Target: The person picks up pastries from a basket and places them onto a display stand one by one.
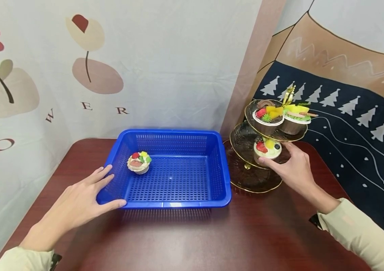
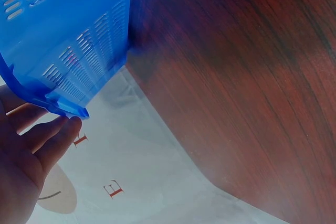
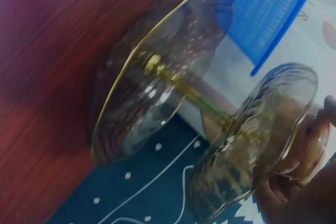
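My right hand (image 1: 295, 169) grips a cupcake (image 1: 268, 150) topped with a strawberry, yellow fruit and a blueberry, thumb at its near left side and fingers at the right. That cupcake is on the middle tier of a three-tier glass stand (image 1: 241, 139) with gold rims. In the right wrist view, the cupcake (image 3: 310, 148) shows partly through the glass. My left hand (image 1: 76, 203) rests on the left corner of a blue plastic basket (image 1: 224, 177), its fingers extended along the rim. Inside the basket, at the left, sits another fruit-topped cupcake (image 1: 139, 163).
Two more cupcakes, one with a strawberry and orange pieces (image 1: 268, 116) and one with green and yellow topping (image 1: 296, 118), stand on the top tier beside a gold handle (image 1: 288, 96). A dark red wooden table (image 1: 178, 241) carries everything. Printed cloths (image 1: 178, 67) hang behind.
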A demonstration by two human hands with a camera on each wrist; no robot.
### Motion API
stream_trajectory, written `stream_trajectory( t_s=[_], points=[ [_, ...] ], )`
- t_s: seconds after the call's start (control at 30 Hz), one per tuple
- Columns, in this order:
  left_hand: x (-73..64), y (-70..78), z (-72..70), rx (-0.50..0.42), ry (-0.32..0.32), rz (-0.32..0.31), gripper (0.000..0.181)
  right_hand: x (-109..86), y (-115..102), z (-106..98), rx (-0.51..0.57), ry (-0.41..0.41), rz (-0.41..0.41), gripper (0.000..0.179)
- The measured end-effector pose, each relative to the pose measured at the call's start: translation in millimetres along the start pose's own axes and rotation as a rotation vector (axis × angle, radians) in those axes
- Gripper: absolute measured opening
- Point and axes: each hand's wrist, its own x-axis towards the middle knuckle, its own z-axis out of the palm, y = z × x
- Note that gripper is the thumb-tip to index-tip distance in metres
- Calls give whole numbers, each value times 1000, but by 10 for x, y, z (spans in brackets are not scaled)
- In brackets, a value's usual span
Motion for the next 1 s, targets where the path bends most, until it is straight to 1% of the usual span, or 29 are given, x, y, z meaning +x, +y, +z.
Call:
stream_trajectory(
  t_s=[0.23, 0.43, 0.67, 0.83, 1.0],
  points=[
    [7, -1, -7, -3, -8, -3, 93, 36, 151, -65, -63, -7, 25, 68],
    [13, -5, -9, -3, -13, -7, 94, 68, 233, -97, -68, -14, 61, 69],
    [15, -12, -10, -7, -5, -1, 93, 87, 300, -125, -66, -50, 108, 68],
    [21, -20, -9, -10, -4, 1, 93, 98, 339, -124, -59, -57, 105, 70],
    [21, -16, -17, -10, -17, -8, 94, 94, 339, -117, -40, -54, 94, 73]
  ],
)
